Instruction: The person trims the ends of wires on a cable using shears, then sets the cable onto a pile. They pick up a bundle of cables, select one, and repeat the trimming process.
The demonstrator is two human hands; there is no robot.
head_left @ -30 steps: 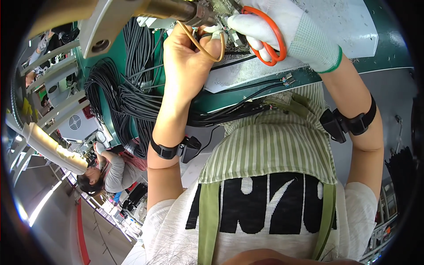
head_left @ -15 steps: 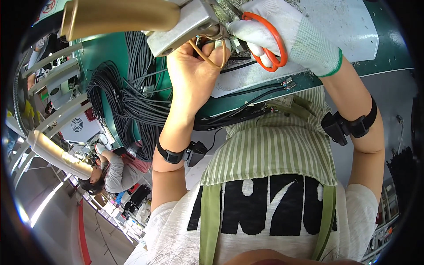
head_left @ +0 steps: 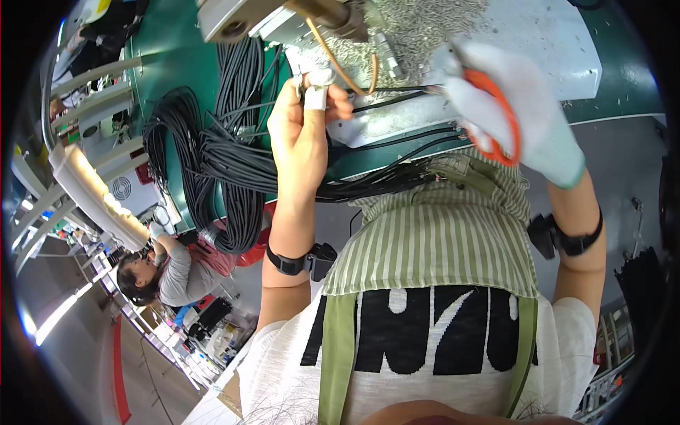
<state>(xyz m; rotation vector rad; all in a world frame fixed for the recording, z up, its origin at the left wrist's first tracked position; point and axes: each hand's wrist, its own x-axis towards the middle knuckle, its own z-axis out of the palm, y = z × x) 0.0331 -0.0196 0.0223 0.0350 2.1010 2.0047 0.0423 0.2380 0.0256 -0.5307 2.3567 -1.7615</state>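
My left hand (head_left: 301,142) is bare, with white wraps on its thumb and a fingertip. Its fingers curl together below the metal machine head; what they pinch is hidden. Black cables (head_left: 388,106) pass beside it toward the right, their stripped ends near my other hand. In a white glove with a green cuff, my right hand (head_left: 542,106) grips scissors with orange-red handles (head_left: 511,131). Motion blurs this hand, and the blades point up and left. A bent tan wire or tube (head_left: 329,57) hangs from the machine (head_left: 248,18) just above my left fingers.
A thick bundle of black cables (head_left: 241,159) lies on the green table (head_left: 156,71) at left. Small metallic scraps (head_left: 432,28) cover part of the white sheet (head_left: 577,71). More cables hang over the front edge by my striped apron (head_left: 432,234). A seated co-worker (head_left: 180,273) is at far left.
My right hand has moved right and down with the scissors, away from the machine. My left hand has turned and lowered slightly out from under the machine head, which now sits higher in view.
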